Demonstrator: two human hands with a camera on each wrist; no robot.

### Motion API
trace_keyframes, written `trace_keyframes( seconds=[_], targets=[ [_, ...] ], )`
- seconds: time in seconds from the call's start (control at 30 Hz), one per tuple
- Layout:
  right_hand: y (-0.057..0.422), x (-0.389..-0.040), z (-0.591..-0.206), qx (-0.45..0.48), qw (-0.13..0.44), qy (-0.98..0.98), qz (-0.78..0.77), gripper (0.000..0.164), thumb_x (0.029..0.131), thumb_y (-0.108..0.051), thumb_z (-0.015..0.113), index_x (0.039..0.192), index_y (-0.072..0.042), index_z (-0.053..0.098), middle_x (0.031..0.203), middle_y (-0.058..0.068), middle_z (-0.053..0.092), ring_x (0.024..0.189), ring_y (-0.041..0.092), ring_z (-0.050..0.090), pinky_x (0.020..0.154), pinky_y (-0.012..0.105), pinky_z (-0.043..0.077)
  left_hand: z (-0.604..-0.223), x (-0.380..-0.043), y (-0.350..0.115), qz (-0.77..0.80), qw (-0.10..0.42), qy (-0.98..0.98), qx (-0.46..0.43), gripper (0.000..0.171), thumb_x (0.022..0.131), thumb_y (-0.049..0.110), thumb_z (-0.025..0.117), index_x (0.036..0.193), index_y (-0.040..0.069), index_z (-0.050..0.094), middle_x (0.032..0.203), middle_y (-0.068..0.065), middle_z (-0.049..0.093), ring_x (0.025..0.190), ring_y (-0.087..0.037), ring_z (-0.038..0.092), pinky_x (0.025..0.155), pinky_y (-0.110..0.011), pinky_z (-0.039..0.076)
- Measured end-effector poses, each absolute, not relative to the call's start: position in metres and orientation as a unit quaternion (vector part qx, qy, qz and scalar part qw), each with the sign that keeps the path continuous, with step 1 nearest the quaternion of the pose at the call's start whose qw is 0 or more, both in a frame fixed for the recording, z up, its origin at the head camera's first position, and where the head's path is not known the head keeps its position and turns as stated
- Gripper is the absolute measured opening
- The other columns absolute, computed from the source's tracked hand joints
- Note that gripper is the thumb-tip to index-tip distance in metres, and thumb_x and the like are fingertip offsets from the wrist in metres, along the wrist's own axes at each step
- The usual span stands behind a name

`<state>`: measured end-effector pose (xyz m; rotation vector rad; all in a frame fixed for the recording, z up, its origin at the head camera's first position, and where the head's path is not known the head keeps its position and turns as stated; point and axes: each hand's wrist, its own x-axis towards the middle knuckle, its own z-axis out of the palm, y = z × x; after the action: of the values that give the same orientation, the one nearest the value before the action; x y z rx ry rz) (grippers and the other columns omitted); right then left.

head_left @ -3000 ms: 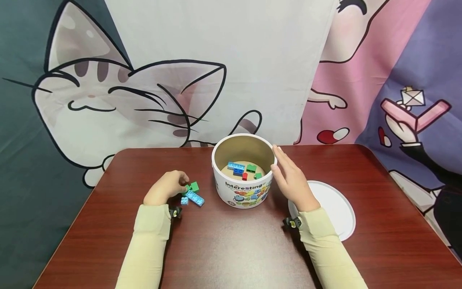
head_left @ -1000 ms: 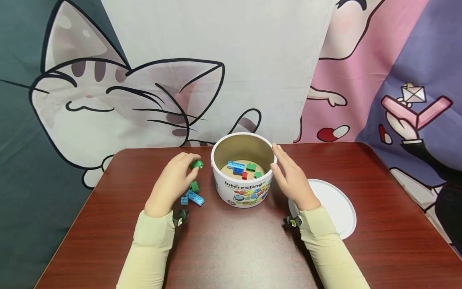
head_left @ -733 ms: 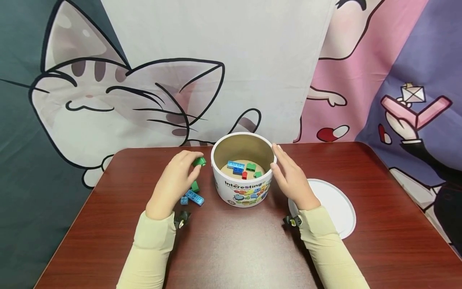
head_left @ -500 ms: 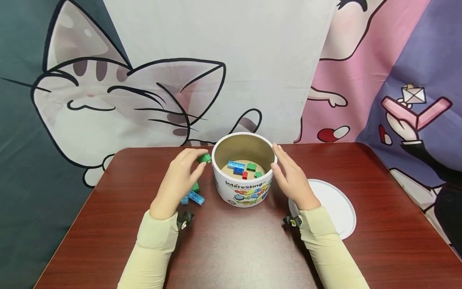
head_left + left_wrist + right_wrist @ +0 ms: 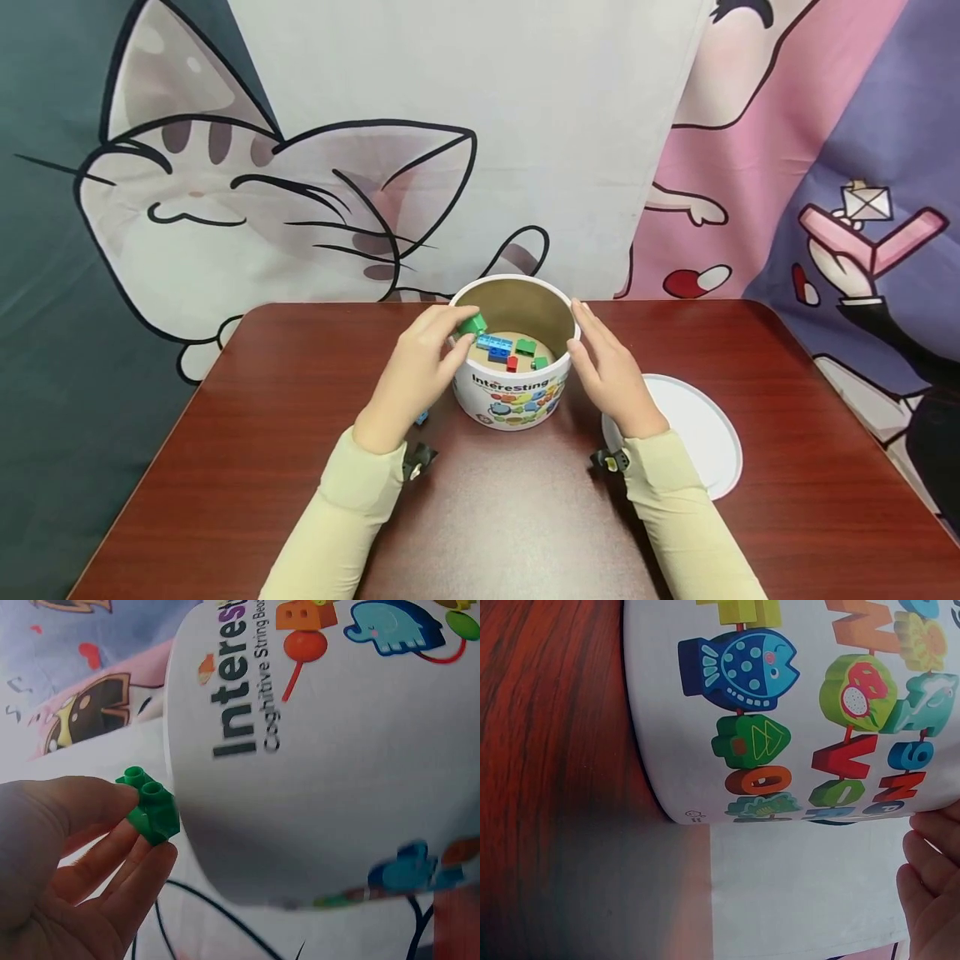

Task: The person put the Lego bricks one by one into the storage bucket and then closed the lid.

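My left hand (image 5: pixel 414 367) pinches a green toy brick (image 5: pixel 472 325) at the left rim of a round white bucket (image 5: pixel 510 404). In the left wrist view the same brick, with studs on top, sits between thumb and fingertips beside the bucket's printed wall. Inside the bucket lie a light blue brick (image 5: pixel 495 342), a dark blue brick (image 5: pixel 498 355), a red brick (image 5: pixel 512 364) and two green bricks. My right hand (image 5: pixel 615 379) rests with straight fingers against the bucket's right side. A bit of blue brick (image 5: pixel 422 417) shows past my left wrist; the bricks near it are hidden.
A white round lid (image 5: pixel 701 433) lies on the brown table (image 5: pixel 510 517), partly under my right forearm. Behind the table's far edge hangs a cloth (image 5: pixel 562 150) printed with cartoon figures.
My left hand has picked up a green brick from the small pile on the left and carried it right to the bucket's rim. My right hand has stayed at the bucket's side.
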<state>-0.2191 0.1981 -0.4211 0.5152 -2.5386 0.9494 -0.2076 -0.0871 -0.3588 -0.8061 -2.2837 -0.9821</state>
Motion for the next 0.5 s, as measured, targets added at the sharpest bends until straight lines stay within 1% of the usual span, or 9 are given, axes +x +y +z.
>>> trace_keyframes(
  seconds=[0.1, 0.23, 0.4, 0.5],
  targets=[
    [0.199, -0.219, -0.422, 0.182, 0.193, -0.903, 0.339, 0.058, 0.105, -0.028, 0.053, 0.158, -0.013, 0.036, 0.161, 0.009, 0.038, 0.147, 0.032, 0.036, 0.115, 0.056, 0.032, -0.357, -0.217, -0.077, -0.363, 0.24, -0.847, -0.304, 0.032, 0.093, 0.001, 0.069, 0.125, 0.001, 0.067, 0.11, -0.012, 0.066, 0.096, -0.02, 0.062, 0.082, -0.032, 0.056],
    [0.2, -0.219, -0.423, 0.181, 0.194, -0.902, 0.341, 0.058, 0.104, -0.024, 0.054, 0.158, -0.012, 0.036, 0.16, 0.01, 0.038, 0.146, 0.035, 0.037, 0.115, 0.056, 0.033, -0.355, -0.234, -0.063, -0.372, 0.197, -0.856, -0.302, 0.03, 0.095, 0.004, 0.068, 0.125, 0.0, 0.067, 0.111, -0.012, 0.066, 0.102, -0.022, 0.064, 0.09, -0.031, 0.056],
    [0.199, -0.219, -0.422, 0.181, 0.197, -0.901, 0.341, 0.058, 0.104, -0.026, 0.054, 0.158, -0.013, 0.037, 0.16, 0.009, 0.039, 0.147, 0.032, 0.036, 0.115, 0.056, 0.033, -0.351, -0.253, -0.047, -0.373, 0.135, -0.871, -0.29, 0.031, 0.096, 0.008, 0.069, 0.125, 0.0, 0.067, 0.115, -0.013, 0.068, 0.103, -0.022, 0.065, 0.091, -0.029, 0.055],
    [0.198, -0.219, -0.421, 0.184, 0.197, -0.901, 0.339, 0.058, 0.105, -0.028, 0.053, 0.158, -0.013, 0.037, 0.16, 0.01, 0.039, 0.146, 0.032, 0.037, 0.115, 0.056, 0.033, -0.349, -0.261, -0.04, -0.359, 0.09, -0.888, -0.274, 0.032, 0.096, 0.012, 0.069, 0.126, 0.001, 0.067, 0.116, -0.011, 0.068, 0.102, -0.021, 0.066, 0.091, -0.03, 0.055]
  ],
)
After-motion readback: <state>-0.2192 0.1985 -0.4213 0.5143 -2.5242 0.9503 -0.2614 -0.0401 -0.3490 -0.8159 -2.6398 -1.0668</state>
